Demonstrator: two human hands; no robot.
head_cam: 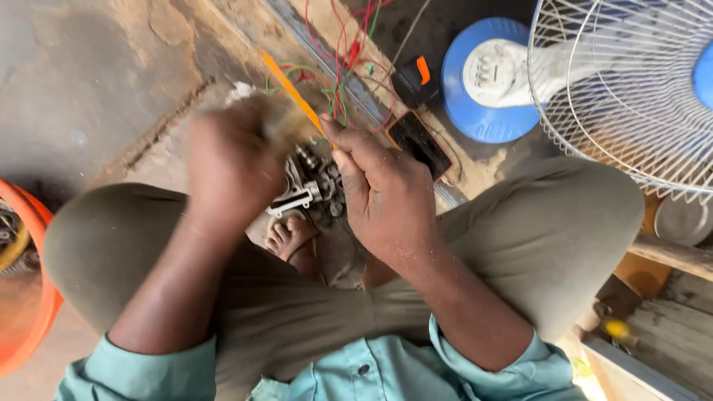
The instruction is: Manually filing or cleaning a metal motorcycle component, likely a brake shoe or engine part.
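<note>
**Both fists down on a motor**

Fan [631, 89] stands top right. Left hand [234, 167], blurred, is clenched over the metal motor [308, 186] on the floor between the knees. Right hand [382, 197] grips an orange stick [293, 89], tip angled onto it.

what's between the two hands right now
In the head view, a small grey metal motor part lies between the left hand and the right hand. A thin orange tool slants up from the right hand's fingers.
</note>
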